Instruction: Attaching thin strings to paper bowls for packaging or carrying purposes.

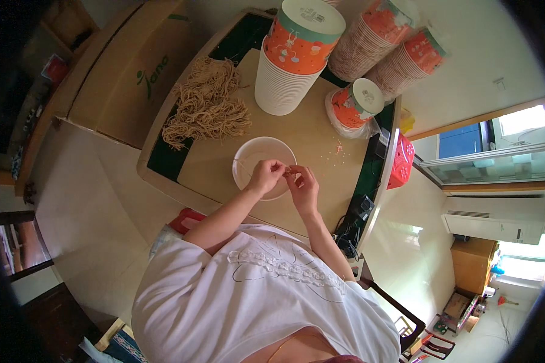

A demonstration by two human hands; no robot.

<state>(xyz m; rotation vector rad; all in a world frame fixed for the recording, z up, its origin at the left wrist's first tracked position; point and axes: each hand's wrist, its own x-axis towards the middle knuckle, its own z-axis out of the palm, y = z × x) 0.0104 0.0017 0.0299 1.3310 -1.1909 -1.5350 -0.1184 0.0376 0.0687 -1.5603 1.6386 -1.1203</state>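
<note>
Over the mouth of a white paper bucket [263,143], my left hand [265,176] and my right hand [304,186] meet with fingertips pinched close together. A thin tan cord [242,164] crosses the bucket's inside and runs toward my left fingers, which are closed on it. What lies between my right fingertips is too small to make out. Left of the bucket, a loose heap of tan cords [206,109] is spread on the table. Beyond it stands a tall stack of upturned paper buckets [290,72], white below with an orange and green printed one on top.
More printed bucket stacks [369,45] stand at the far right, with a short bagged stack [352,109] nearer. Small pale bits [339,150] lie scattered on the brown board [218,166]. Black adapters and cables [360,209] line the right edge. A large carton [124,72] stands at left.
</note>
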